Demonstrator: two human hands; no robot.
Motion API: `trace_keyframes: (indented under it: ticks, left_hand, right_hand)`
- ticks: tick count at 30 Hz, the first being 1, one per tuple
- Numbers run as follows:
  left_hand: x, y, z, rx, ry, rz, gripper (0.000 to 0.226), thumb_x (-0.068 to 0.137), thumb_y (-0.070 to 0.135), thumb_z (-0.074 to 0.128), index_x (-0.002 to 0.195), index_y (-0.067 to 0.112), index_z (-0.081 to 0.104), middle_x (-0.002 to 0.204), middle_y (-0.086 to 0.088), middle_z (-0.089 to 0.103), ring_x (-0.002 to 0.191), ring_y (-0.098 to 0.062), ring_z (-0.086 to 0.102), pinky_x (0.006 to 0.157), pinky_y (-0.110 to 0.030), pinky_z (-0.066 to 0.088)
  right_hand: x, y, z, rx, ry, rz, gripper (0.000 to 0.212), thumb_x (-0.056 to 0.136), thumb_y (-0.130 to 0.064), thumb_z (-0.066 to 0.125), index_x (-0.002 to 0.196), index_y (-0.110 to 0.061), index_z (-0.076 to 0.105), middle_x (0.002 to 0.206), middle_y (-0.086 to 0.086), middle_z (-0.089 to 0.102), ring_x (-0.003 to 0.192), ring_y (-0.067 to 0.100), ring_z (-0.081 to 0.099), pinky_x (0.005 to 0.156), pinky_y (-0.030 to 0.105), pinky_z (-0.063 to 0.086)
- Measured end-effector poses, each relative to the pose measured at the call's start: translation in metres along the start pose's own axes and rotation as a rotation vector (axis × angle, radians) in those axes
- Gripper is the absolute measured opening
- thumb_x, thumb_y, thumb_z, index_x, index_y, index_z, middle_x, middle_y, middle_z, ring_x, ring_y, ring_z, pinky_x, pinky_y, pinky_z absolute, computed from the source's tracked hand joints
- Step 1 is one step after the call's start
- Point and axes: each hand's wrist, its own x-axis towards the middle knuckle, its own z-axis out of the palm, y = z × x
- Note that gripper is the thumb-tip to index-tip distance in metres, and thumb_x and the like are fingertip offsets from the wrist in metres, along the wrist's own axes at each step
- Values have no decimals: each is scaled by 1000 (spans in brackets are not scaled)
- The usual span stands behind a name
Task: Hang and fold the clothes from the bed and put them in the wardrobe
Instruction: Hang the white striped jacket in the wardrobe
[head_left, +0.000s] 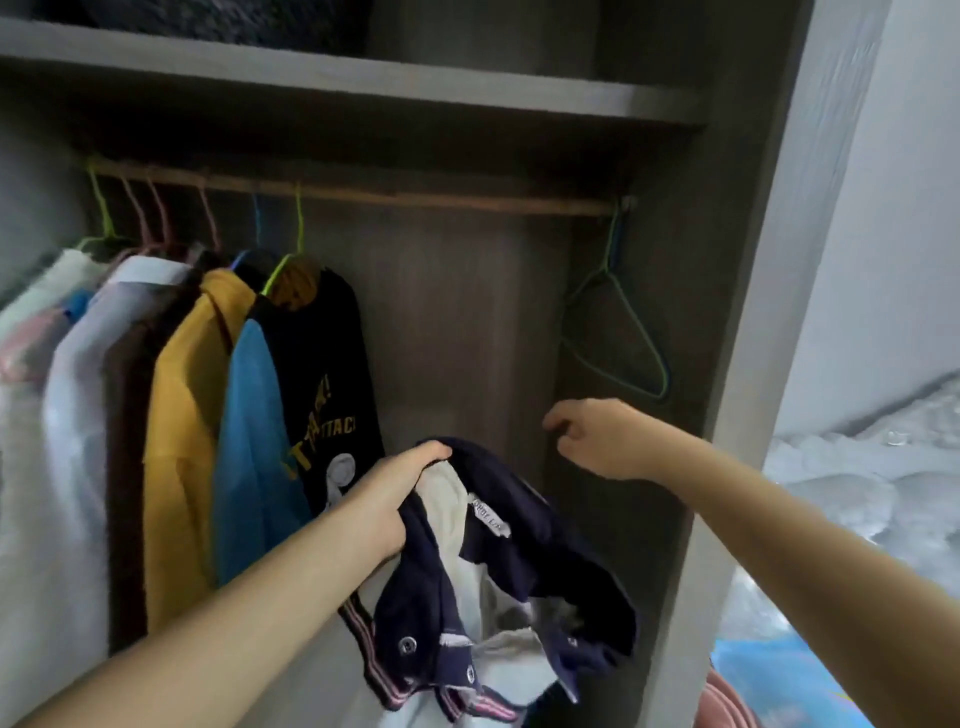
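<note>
The left hand (400, 499) is clenched around a navy jacket (498, 561); the right hand (597, 436), loosely curled and holding nothing, is raised below bare hangers (618, 332) in the wardrobe (748, 260).

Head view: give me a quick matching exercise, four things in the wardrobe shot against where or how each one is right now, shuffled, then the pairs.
Things:
1. navy polo shirt
2. empty green hanger
3. black printed T-shirt
4. right hand

States:
A. bare, at the rod's right end
B. gripped by the left hand
C. holding nothing, below the empty hanger
D. hanging on the rod, rightmost of the hung garments

Pairs: 1-B, 2-A, 3-D, 4-C
</note>
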Motion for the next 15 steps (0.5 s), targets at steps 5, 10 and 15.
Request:
trace_keyframes:
  ticks: [5,10,15]
  left_hand:
    - [24,17,-4,3,-32,-13,36,72,20,76,102,2,65,101,-15,70,90,-29,67,87,-36,52]
    - [46,45,-35,40,-19,31,15,72,16,75,80,4,70,73,-15,72,60,-26,68,63,-31,54]
    - [59,48,-48,33,-63,11,14,75,13,71,64,5,70,69,-15,69,56,-25,66,62,-31,54]
  right_hand:
    - [84,-2,-72,-169,372,189,26,94,-20,50,118,-11,58,115,12,59,98,31,58,76,36,47]
    - [147,53,-93,-278,336,481,30,97,-9,46,124,1,54,125,20,53,116,35,53,92,40,45]
    - [174,78,-86,-16,356,527,31,99,-12,44,120,8,56,128,25,54,117,36,53,91,35,43]
